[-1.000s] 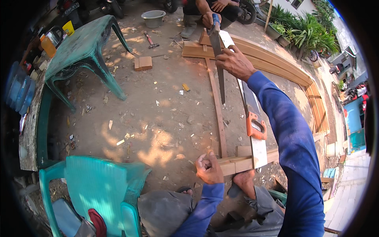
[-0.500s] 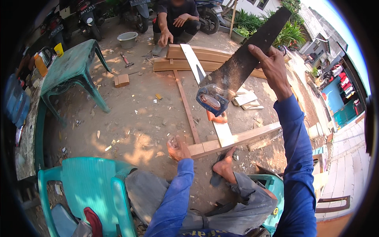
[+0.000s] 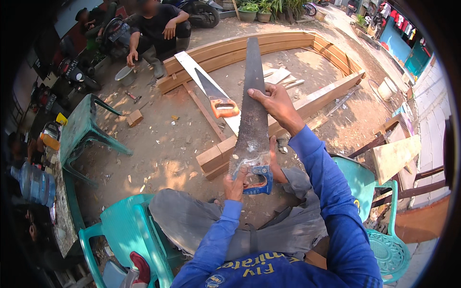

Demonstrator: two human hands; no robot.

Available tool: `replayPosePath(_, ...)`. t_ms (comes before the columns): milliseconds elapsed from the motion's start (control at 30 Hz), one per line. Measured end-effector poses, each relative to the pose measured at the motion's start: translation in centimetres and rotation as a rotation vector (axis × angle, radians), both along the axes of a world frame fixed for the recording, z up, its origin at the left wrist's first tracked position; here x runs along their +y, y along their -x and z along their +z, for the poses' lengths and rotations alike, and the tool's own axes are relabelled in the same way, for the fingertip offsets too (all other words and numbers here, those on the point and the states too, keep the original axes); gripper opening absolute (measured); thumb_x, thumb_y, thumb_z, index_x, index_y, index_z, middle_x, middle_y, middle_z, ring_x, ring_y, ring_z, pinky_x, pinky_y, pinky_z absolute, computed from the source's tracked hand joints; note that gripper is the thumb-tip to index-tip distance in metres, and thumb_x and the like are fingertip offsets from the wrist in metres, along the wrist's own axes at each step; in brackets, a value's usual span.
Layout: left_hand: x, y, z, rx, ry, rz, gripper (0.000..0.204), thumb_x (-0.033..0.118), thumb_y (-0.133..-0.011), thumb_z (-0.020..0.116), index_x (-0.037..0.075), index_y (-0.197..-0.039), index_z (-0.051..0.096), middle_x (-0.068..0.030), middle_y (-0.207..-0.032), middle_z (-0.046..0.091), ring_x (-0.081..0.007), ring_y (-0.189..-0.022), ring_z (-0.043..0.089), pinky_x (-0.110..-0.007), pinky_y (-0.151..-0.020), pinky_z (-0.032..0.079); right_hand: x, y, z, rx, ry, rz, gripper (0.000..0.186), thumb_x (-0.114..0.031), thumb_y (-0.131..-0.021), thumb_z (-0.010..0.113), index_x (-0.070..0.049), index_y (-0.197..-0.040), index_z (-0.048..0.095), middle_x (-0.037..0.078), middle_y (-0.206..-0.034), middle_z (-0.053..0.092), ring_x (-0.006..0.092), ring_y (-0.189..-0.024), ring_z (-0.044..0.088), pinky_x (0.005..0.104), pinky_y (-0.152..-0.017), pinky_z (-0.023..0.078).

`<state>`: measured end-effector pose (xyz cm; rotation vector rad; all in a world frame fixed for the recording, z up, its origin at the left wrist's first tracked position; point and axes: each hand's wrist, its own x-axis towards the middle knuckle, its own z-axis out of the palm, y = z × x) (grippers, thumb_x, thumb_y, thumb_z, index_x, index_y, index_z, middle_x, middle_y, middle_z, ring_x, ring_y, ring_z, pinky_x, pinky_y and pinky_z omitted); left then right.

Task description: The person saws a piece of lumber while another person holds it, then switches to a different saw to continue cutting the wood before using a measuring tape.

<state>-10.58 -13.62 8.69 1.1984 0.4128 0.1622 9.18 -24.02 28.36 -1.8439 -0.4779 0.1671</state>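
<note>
I hold a worn handsaw, blade pointing away from me, blue handle toward me. My right hand grips the middle of the blade, thumb on its face. My left hand is closed on the handle end. Beyond the saw, a second saw with an orange handle lies on a long white board. The board spans a frame of stacked timber beams, whose near end is just in front of my knees. A thin wooden batten lies left of the white board.
A co-worker squats beyond the beams near a grey basin and parked motorbikes. Green table at left, plastic chairs beside me, hammer and wood block on the ground, offcuts inside the frame.
The saw passed from the co-worker's hand into my right hand and swung round, handle now toward me. My left hand moved from beside the beam onto the handle. The view shifted.
</note>
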Motion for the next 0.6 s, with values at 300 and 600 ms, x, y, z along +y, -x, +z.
replayPosePath(300,-4.1,0.4,0.7,0.078,0.333,0.278,0.042,0.045,-0.090,0.075,0.004,-0.096,0.068,-0.0007,-0.076,0.064,-0.0063,-0.058,0.053,-0.023,-0.050,0.045,-6.6,20.5,-12.0,0.117,-0.322,-0.007,0.050,-0.037,-0.100,0.063,0.006,-0.125,0.058,0.009,-0.105,0.066,0.0144,-0.096,0.063,0.0282,-0.085,0.051)
replayPosePath(600,-8.9,2.7,2.5,0.082,0.535,0.263,0.054,0.058,-0.089,0.070,0.006,-0.100,0.063,-0.0038,-0.083,0.063,-0.0113,-0.069,0.057,-0.024,-0.065,0.047,-5.4,19.5,-14.1,0.434,-0.929,-0.295,0.026,-0.031,-0.102,0.060,-0.005,-0.104,0.059,0.003,-0.074,0.059,0.0131,-0.068,0.058,0.0298,-0.065,0.051)
